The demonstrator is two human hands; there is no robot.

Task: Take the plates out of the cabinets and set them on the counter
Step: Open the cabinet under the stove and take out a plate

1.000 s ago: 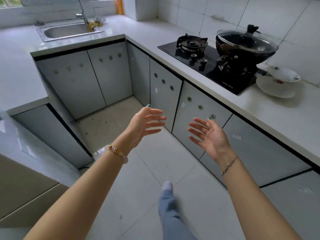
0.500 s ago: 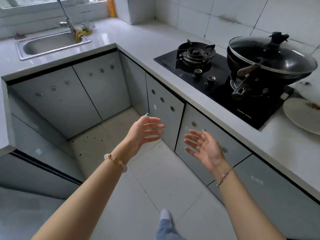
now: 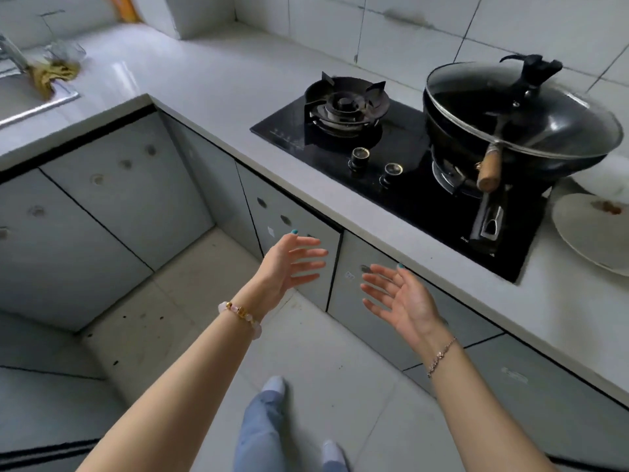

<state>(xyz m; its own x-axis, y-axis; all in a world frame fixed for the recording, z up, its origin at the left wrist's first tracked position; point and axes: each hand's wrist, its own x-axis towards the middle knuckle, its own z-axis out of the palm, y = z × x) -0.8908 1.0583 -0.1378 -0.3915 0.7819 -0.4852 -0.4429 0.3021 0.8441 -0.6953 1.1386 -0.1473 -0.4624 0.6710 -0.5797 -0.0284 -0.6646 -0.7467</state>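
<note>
Head view: the left hand and right hand are held forward, palms facing, fingers spread and empty, before closed cabinet doors. A plate is seen on the surface, well right of the fingers, beside the wok.

The plate on the desk at three o'clock is cut off by the right edge. At ten o'clock the sink and tap run out of the left edge. Cabinet doors are shut, hiding whatever is inside. The lettering on the hob is too small to read
</note>
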